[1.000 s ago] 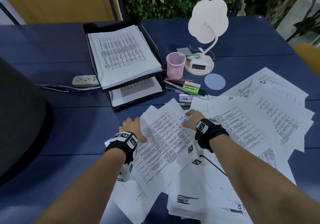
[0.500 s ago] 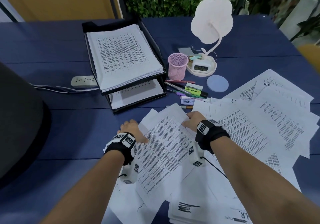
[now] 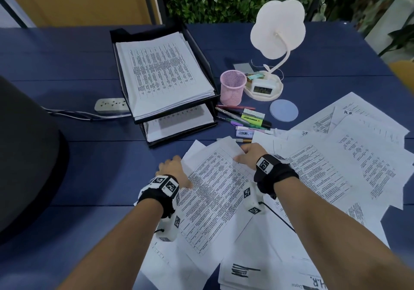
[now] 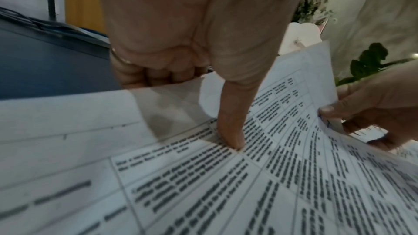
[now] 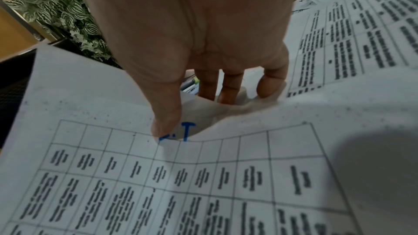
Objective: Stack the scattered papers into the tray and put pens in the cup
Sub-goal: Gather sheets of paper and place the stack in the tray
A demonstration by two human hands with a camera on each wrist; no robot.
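Observation:
A printed table sheet [image 3: 215,191] lies on top of the scattered papers [image 3: 349,162] on the blue table. My left hand [image 3: 172,168] grips its left edge, thumb [image 4: 230,128] on top and fingers [image 4: 144,76] curled under. My right hand [image 3: 251,153] pinches the sheet's far right corner, thumb [image 5: 167,119] on top near a blue mark, fingers [image 5: 228,85] beneath. The black two-tier tray [image 3: 123,43] holds a paper stack [image 3: 161,74] at the back. A pink mesh cup [image 3: 233,87] stands beside it, with pens and highlighters [image 3: 244,119] lying in front.
A white flower-shaped lamp with a small clock [image 3: 268,74] stands right of the cup, next to a round blue coaster [image 3: 284,111]. A power strip [image 3: 111,105] with cables lies left of the tray. A dark rounded object [image 3: 24,155] fills the left edge.
Both hands stay on the same sheet. Its far edge has lifted a little off the pile, and the view has shifted slightly.

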